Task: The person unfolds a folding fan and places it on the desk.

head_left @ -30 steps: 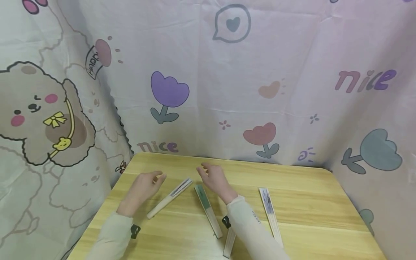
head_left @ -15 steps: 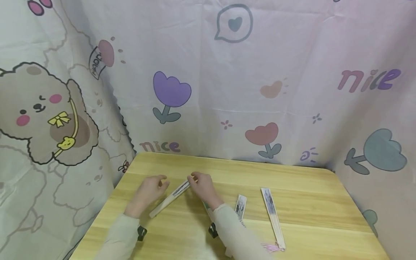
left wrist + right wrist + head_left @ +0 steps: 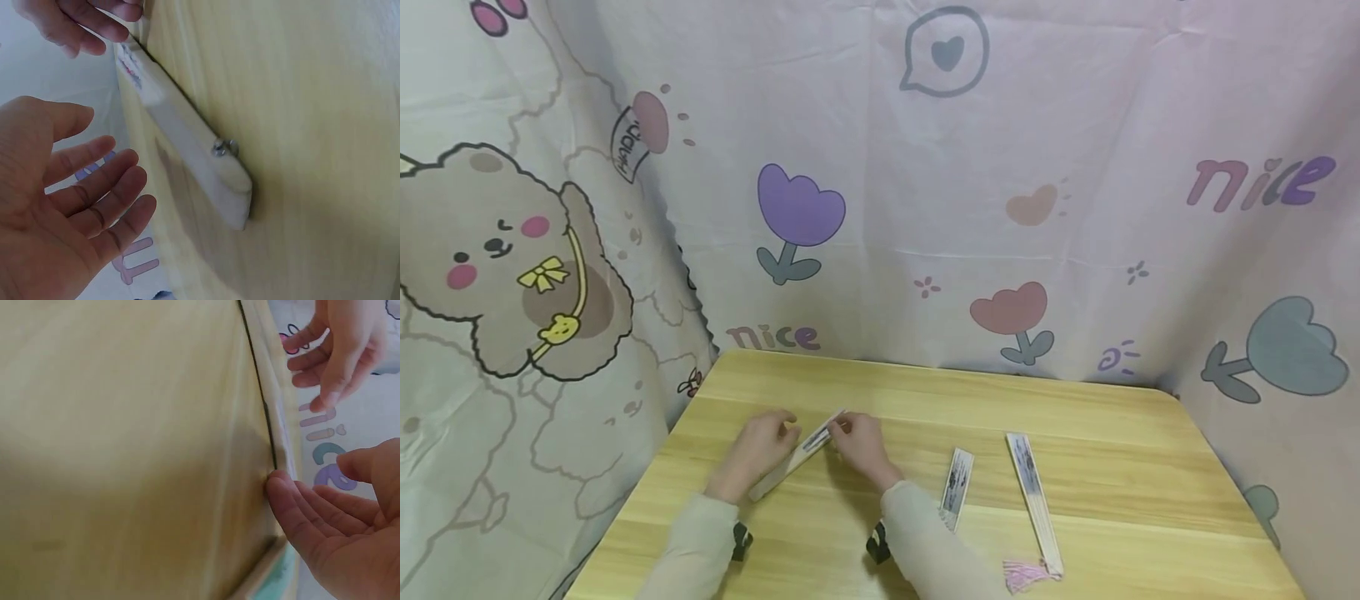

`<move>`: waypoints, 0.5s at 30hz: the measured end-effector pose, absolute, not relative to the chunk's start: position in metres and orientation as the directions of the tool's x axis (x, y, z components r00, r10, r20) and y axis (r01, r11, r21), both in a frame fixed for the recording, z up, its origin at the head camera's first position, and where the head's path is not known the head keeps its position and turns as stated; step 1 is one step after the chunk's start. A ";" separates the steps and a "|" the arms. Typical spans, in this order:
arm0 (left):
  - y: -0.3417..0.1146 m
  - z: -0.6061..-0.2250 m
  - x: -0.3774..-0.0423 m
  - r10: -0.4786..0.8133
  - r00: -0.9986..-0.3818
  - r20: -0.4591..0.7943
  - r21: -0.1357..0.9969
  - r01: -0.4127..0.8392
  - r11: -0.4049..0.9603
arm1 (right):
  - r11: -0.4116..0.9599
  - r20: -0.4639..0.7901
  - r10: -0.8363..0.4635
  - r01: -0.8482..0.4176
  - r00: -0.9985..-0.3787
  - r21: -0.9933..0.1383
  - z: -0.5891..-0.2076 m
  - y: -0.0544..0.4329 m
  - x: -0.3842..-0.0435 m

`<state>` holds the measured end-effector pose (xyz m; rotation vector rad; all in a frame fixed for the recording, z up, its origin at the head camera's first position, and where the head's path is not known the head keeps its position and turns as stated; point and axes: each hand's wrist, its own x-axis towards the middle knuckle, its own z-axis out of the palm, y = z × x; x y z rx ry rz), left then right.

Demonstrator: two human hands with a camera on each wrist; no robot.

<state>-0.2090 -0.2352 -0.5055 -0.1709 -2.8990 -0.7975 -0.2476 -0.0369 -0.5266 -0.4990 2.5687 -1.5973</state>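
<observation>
A closed folding fan (image 3: 797, 460) with pale ribs and a dark-patterned end lies slantwise on the table between my hands. In the left wrist view, a metal rivet shows near the narrow end of this fan (image 3: 187, 134). My left hand (image 3: 763, 448) hovers beside it, palm facing it, fingers spread and loosely bent, holding nothing. My right hand (image 3: 859, 448) is at the patterned far end. In the right wrist view, fingertips of the right hand (image 3: 350, 544) touch the fan's edge, the thumb standing apart. A green-ended fan (image 3: 274, 578) lies just below that hand; my right arm hides it in the head view.
Right of my right arm lies a fan with a dark-patterned end (image 3: 957, 483), partly covered by the sleeve. Farther right is another closed fan (image 3: 1033, 504) with a pink tassel (image 3: 1026, 575). A printed cloth (image 3: 880, 208) hangs behind the wooden table (image 3: 1120, 467).
My right hand has moved left and down, from above the green-ended fan to the far end of the slanted fan. My left hand has shifted slightly right and down, closer to that fan.
</observation>
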 end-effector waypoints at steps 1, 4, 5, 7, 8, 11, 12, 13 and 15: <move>-0.234 -0.507 -0.209 0.074 -0.985 0.158 0.496 0.144 0.856 | 0.402 0.101 -0.312 -0.228 -0.944 -0.887 -0.527 -0.038 -0.247; -0.231 -0.509 -0.209 0.068 -0.986 0.152 0.503 0.136 0.853 | 0.418 0.092 -0.304 -0.220 -0.948 -0.881 -0.527 -0.040 -0.245; -0.230 -0.510 -0.209 0.064 -0.987 0.145 0.509 0.129 0.851 | 0.430 0.088 -0.299 -0.217 -0.950 -0.877 -0.527 -0.040 -0.244; -0.228 -0.511 -0.209 0.055 -0.990 0.128 0.521 0.114 0.846 | 0.452 0.084 -0.287 -0.212 -0.954 -0.866 -0.527 -0.041 -0.243; -0.227 -0.511 -0.208 0.050 -0.991 0.120 0.527 0.107 0.843 | 0.463 0.080 -0.279 -0.207 -0.957 -0.862 -0.528 -0.042 -0.242; -0.226 -0.512 -0.208 0.034 -0.995 0.097 0.543 0.081 0.836 | 0.460 0.066 -0.257 -0.182 -0.964 -0.869 -0.529 -0.045 -0.240; -0.225 -0.512 -0.208 0.033 -0.995 0.092 0.544 0.078 0.836 | 0.456 0.056 -0.248 -0.168 -0.967 -0.874 -0.529 -0.045 -0.240; -0.225 -0.513 -0.208 0.036 -0.996 0.086 0.542 0.077 0.837 | 0.449 0.053 -0.240 -0.159 -0.969 -0.879 -0.529 -0.046 -0.239; -0.224 -0.513 -0.208 0.037 -0.997 0.070 0.541 0.069 0.838 | 0.426 0.043 -0.221 -0.135 -0.974 -0.895 -0.530 -0.048 -0.238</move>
